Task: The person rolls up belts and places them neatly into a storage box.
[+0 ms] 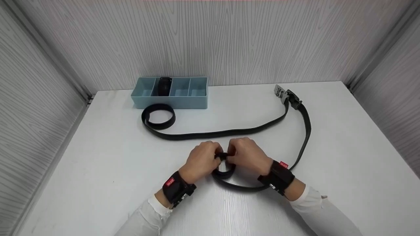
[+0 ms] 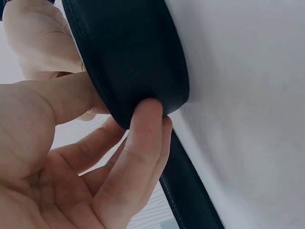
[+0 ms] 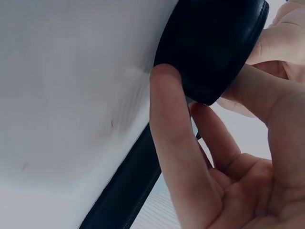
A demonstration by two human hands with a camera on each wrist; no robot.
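Close in front of the person, a black leather belt (image 1: 223, 175) is wound into a small loop standing on its edge. Its left side is pinched by the left hand (image 1: 201, 160), thumb inside the loop and fingers outside. From the opposite side the right hand (image 1: 247, 155) pinches the same loop in the same way. Both wrist views show the stitched strap, the left wrist one with the loop (image 2: 128, 52) between thumb and fingertips. The belt's free length curves under the right wrist and up to a dark buckle (image 1: 294, 99) at the back right.
Behind the hands lies a second black belt (image 1: 213, 134), its left end coiled, its right end at a silver buckle (image 1: 280, 93). A blue divided tray (image 1: 170, 103) stands at the back left, with a rolled black belt (image 1: 164, 87) in one compartment. Grey panels enclose the white table.
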